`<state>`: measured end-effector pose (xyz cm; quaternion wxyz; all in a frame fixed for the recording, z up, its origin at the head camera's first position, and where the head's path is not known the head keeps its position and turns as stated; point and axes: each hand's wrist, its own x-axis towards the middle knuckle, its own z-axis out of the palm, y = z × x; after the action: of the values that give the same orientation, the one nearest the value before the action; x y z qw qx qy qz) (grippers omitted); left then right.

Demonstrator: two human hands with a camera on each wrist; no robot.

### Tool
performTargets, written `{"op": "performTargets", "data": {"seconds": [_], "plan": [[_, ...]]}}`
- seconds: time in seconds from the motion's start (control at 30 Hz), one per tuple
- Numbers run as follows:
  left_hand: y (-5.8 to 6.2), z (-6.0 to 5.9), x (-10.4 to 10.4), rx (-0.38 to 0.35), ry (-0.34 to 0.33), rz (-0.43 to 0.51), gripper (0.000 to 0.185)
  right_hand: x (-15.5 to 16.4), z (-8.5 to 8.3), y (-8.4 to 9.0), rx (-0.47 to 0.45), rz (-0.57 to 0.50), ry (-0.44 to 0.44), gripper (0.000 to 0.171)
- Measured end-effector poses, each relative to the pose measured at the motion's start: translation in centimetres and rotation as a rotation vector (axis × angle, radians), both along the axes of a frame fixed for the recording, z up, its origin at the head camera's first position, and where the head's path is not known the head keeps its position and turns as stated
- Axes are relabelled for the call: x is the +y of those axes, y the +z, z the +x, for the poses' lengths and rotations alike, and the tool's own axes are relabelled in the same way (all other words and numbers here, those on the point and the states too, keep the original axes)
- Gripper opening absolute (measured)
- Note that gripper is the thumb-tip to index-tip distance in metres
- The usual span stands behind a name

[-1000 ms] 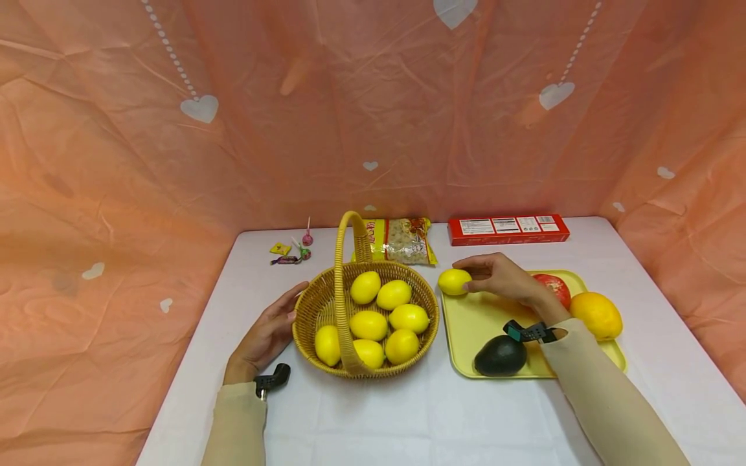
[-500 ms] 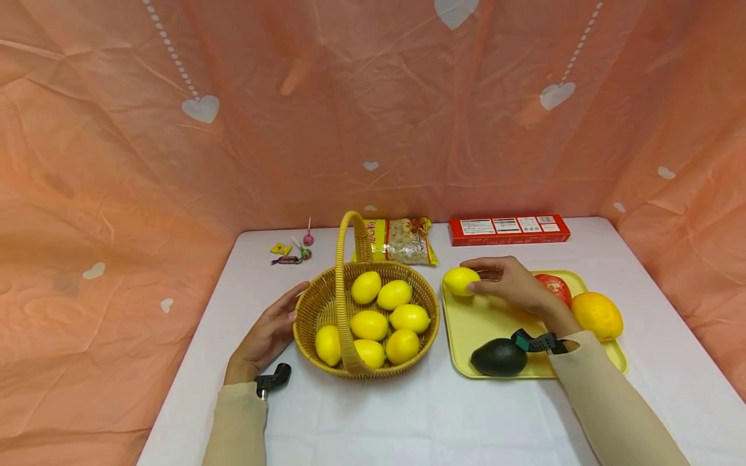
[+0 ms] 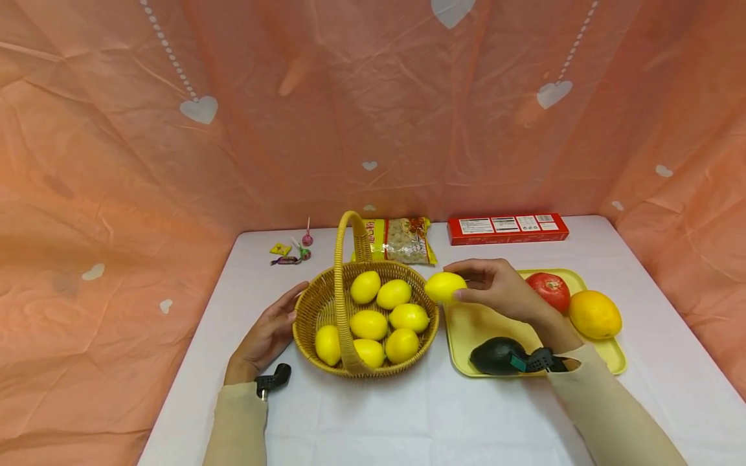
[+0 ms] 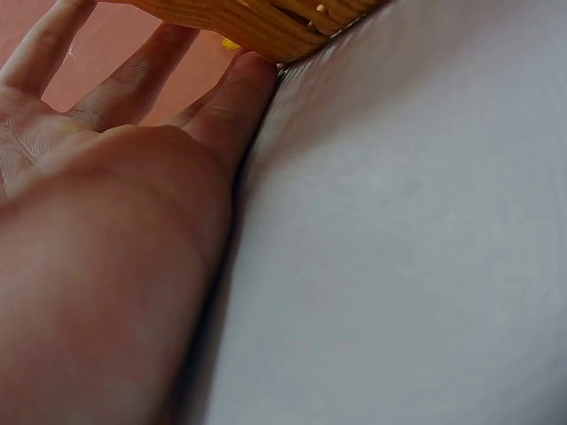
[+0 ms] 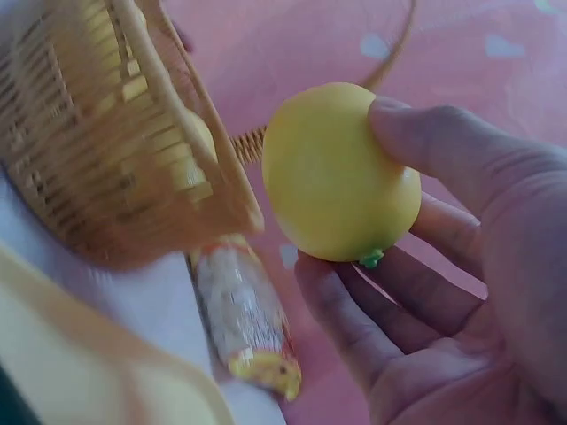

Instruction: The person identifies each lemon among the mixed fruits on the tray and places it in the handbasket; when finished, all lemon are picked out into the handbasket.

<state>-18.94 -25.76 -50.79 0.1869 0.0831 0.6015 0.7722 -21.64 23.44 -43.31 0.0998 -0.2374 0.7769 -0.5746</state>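
My right hand [image 3: 495,288] grips a yellow lemon [image 3: 445,287] [image 5: 341,173] in its fingertips, lifted just off the yellow tray [image 3: 484,323] and level with the right rim of the wicker basket [image 3: 309,310] [image 5: 106,150]. Several lemons lie in the basket under its tall handle [image 3: 344,259]. With straight fingers, my left hand [image 3: 268,333] [image 4: 106,177] lies flat on the white table and touches the basket's left wall [image 4: 257,22].
On the tray lie a dark avocado [image 3: 495,356], a red fruit [image 3: 549,290] and an orange-yellow fruit [image 3: 594,314]. Behind the basket are a snack bag [image 3: 402,241] [image 5: 244,323], a red box [image 3: 507,228] and small candies [image 3: 291,252]. Peach cloth walls the table.
My right hand has lifted the lemon from the tray's far left corner and carried it left toward the basket rim. The left hand has stayed put.
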Motion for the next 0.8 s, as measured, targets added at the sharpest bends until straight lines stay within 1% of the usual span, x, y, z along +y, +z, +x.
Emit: {"op": "performTargets", "data": {"seconds": [0.07,0.17,0.37,0.5,0.63,0.8], "plan": [[0.0,0.0,0.0,-0.001,0.002,-0.001,0.066,-0.9,0.0,0.0,0.025,0.005,0.024,0.046],[0.0,0.0,0.0,0.002,0.002,-0.003,0.066,-2.0,-0.1,-0.1,0.062,0.033,0.036,0.045],[0.0,0.0,0.0,0.007,-0.007,-0.005,0.067,-3.8,-0.4,-0.2,0.13,0.106,0.028,0.045],[0.0,0.1,0.0,0.003,-0.004,-0.006,0.066,-4.7,-0.4,0.1,0.193,0.17,0.014,0.046],[0.0,0.1,0.0,0.006,-0.009,-0.006,0.065,-5.7,-0.4,0.3,0.298,0.262,-0.011,0.045],[0.1,0.0,0.0,0.008,-0.008,-0.008,0.064,-7.0,-0.3,0.6,0.433,0.387,-0.02,0.042]]}}
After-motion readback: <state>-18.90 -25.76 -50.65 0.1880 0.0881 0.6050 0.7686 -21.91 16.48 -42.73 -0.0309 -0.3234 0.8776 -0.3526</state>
